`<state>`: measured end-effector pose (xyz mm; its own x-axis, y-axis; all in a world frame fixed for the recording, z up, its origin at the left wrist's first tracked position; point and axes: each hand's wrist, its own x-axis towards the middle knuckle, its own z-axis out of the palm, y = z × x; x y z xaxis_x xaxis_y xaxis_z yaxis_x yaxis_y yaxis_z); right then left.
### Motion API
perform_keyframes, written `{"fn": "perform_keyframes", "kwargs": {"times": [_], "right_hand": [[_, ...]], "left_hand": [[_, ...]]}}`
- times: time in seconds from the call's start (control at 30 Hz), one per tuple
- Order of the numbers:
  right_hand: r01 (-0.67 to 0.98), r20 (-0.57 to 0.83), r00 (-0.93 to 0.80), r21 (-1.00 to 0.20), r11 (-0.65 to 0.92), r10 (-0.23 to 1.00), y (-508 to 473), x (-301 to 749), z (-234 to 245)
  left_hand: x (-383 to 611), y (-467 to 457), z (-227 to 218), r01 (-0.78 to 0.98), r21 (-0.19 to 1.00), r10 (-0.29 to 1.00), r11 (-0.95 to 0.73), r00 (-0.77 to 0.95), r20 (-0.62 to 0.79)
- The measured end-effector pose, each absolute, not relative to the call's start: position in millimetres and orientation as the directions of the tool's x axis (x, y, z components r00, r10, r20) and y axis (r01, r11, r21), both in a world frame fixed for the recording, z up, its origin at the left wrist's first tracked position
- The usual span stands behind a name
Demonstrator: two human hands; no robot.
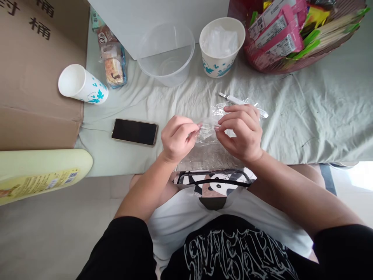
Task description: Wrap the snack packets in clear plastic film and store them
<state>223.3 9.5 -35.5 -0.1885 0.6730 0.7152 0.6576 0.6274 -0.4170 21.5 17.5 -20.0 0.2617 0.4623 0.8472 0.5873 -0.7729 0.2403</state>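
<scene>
Between my hands stretches a thin, crinkled piece of clear plastic film [207, 129]; whether it is a bag or a flat sheet I cannot tell. My left hand [180, 138] pinches its left side between thumb and fingers. On the other side my right hand [241, 132] grips it with thumb and forefinger, the remaining fingers curved above. Just beyond the right hand lies a slim white tool [231, 98] with a grey tip, partly covered by the fingers. More clear plastic shows around it. A black phone [134, 132] rests left of my left hand.
Behind stand a clear plastic tub [175, 74], a paper cup [218, 66] with crumpled plastic inside, and a basket [262, 64] of packets. Another paper cup [94, 90] lies tipped near wrapped snacks [114, 72]. A cardboard box [43, 89] and a yellow container [43, 165] bound the left.
</scene>
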Motion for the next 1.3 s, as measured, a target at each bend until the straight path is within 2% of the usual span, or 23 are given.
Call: {"fn": "perform_keyframes", "kwargs": {"times": [0.13,0.27,0.33,0.47,0.6,0.67,0.73,0.83,0.93,1.07,1.17,1.23,1.3], "right_hand": [[0.684,0.71,-0.205,-0.389,0.617,0.674,6.7,226.2,-34.0],[0.752,0.504,-0.239,-0.445,0.486,0.83,2.0,227.6,-28.2],[0.753,0.44,-0.236,-0.481,0.449,0.866,1.1,227.9,-27.1],[0.739,0.44,-0.206,-0.516,0.433,0.874,2.8,228.8,-29.4],[0.758,0.456,-0.186,-0.496,0.422,0.87,3.4,230.5,-28.7],[0.761,0.479,-0.201,-0.473,0.444,0.855,2.4,230.7,-27.3],[0.739,0.477,-0.273,-0.452,0.5,0.835,1.5,230.1,-26.9],[0.718,0.376,-0.408,-0.43,0.547,0.832,1.8,228.7,-28.9],[0.761,0.284,-0.417,-0.409,0.503,0.863,3.9,229.0,-32.5],[0.805,0.236,-0.376,-0.395,0.442,0.896,6.8,234.1,-37.1],[0.83,0.212,-0.348,-0.383,0.406,0.913,7.8,238.9,-39.9],[0.844,0.219,-0.324,-0.373,0.386,0.92,8.9,241.7,-40.3],[0.855,0.238,-0.296,-0.366,0.368,0.925,10.5,244.0,-38.5]], "left_hand": [[17.8,17.5,-21.7,0.605,0.258,0.494,-0.753,0.26,0.83],[16.5,16.2,-24.5,0.634,0.297,0.563,-0.714,0.267,0.782],[15.5,16.0,-26.0,0.665,0.301,0.592,-0.683,0.264,0.761],[12.2,15.1,-27.7,0.715,0.307,0.63,-0.628,0.235,0.74],[9.2,16.9,-27.4,0.72,0.345,0.672,-0.602,0.223,0.706],[6.6,24.5,-28.8,0.704,0.409,0.715,-0.58,0.2,0.67],[1.1,38.8,-33.3,0.679,0.523,0.788,-0.515,0.136,0.6],[-15.9,67.4,-45.7,0.632,0.698,0.886,-0.337,-0.038,0.462],[-37.9,88.4,-57.9,0.608,0.751,0.884,-0.257,-0.165,0.437],[-48.9,86.0,-57.5,0.706,0.64,0.829,-0.304,-0.136,0.542],[-34.4,65.4,-44.5,0.778,0.511,0.812,-0.367,0.0,0.584],[-19.5,48.7,-35.7,0.772,0.457,0.842,-0.442,0.181,0.509],[-6.5,35.2,-30.6,0.747,0.432,0.854,-0.505,0.361,0.373]]}}
